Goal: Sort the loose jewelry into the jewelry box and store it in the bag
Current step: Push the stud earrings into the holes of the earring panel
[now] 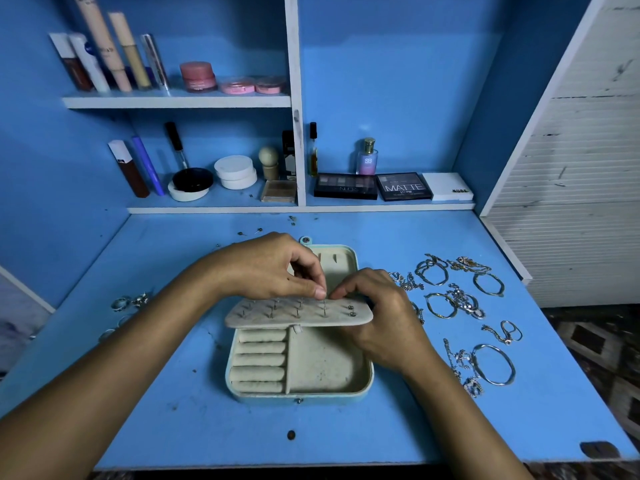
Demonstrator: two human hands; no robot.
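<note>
Both hands curled, left hand (277, 271) and right hand (377, 313) fingertips pinching at earring panel (298, 315), jewelry box (301, 393) open

An open jewelry box (299, 368) sits in the middle of the blue desk (398, 427), its pale earring panel (298, 313) raised across the middle with several stud posts poking through it. The left hand (270, 268) and right hand (377, 306) meet at the panel's far edge, fingers (317, 291) curled and pinching something too small to make out. Bangles and chains (460, 303) lie scattered on the desk to the right, rings (130, 301) to the left, and cosmetics (194, 77) line the shelves behind
</note>
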